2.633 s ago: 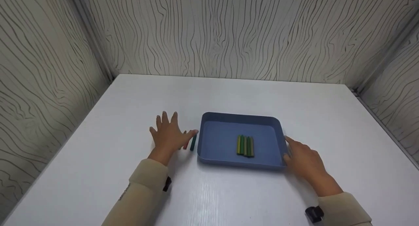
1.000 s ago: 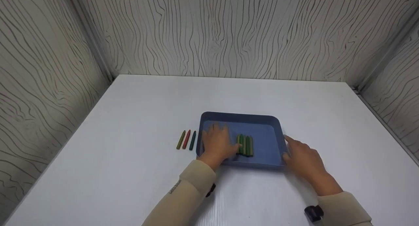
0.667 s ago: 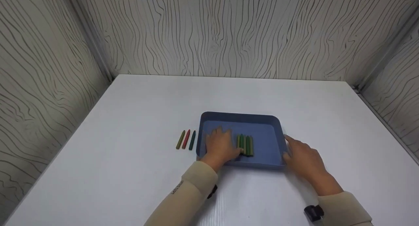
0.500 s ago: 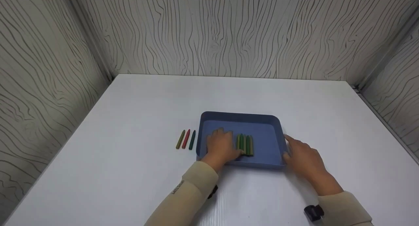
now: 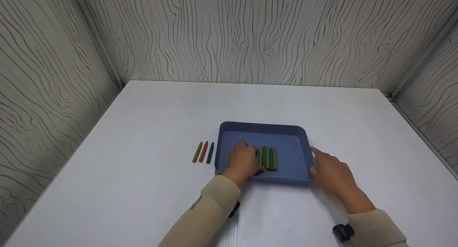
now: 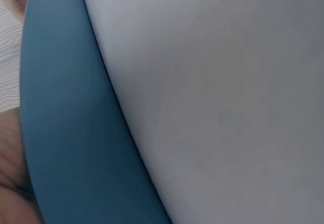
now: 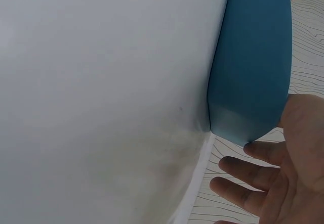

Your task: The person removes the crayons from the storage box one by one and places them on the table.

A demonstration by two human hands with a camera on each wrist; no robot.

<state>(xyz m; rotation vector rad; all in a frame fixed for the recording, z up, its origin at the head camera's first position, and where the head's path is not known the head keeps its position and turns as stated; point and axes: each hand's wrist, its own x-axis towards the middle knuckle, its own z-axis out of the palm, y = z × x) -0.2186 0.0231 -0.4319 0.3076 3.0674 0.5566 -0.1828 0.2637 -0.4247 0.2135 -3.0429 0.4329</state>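
A blue rectangular tray (image 5: 236,126) stands on the white table, with several green and yellow-green crayons (image 5: 271,157) side by side in it. Inside the tray, my left hand (image 5: 243,161) reaches down just left of this row. Its fingers are bent and its thumb lies by the crayons' near ends; whether it pinches a crayon is hidden. My right hand (image 5: 332,173) holds the tray's right wall, thumb at the rim. In the right wrist view, a fingertip touches the wall's outside. Left of the tray lie an olive crayon (image 5: 197,152), a red crayon (image 5: 203,152) and a dark green crayon (image 5: 210,153).
The white table (image 5: 143,132) carries the tray near its middle. A wood-grain patterned panel (image 5: 229,36) rises along the back, with similar panels at both sides. A dark wrist device (image 5: 343,232) sits at the right sleeve.
My left hand has moved from the loose crayons into the tray, and its spread fingers have drawn together beside the crayon row. My right hand and the tray have stayed put.
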